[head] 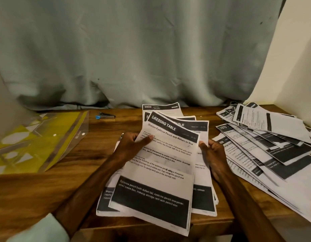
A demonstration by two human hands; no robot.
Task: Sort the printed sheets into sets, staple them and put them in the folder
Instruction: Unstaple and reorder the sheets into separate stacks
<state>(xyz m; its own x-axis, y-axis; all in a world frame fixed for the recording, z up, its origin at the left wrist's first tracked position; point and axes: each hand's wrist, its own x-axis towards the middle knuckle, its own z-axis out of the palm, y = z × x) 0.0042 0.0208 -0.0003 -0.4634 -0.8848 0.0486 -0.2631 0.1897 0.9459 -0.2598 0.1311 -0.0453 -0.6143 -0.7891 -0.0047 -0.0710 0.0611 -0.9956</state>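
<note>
A bundle of printed sheets [158, 172] with black header and footer bands is held tilted above the wooden table [91, 154]; the top sheet reads "DRESSING TABLE". My left hand [132, 145] grips its left edge, thumb across the front. My right hand [212, 152] holds the right edge, fingers curled behind the paper. A second spread of printed sheets [266, 145] lies fanned out on the table at the right. A yellow and clear plastic folder [37, 144] lies flat at the left. Behind the folder, near the curtain, rests a small stapler [105, 116] with a blue tip.
A grey-green curtain [133, 49] hangs along the back of the table. A cream wall [301, 67] closes the right side. A pale upright panel [4, 105] stands at the far left. The table's front edge runs just under the held sheets.
</note>
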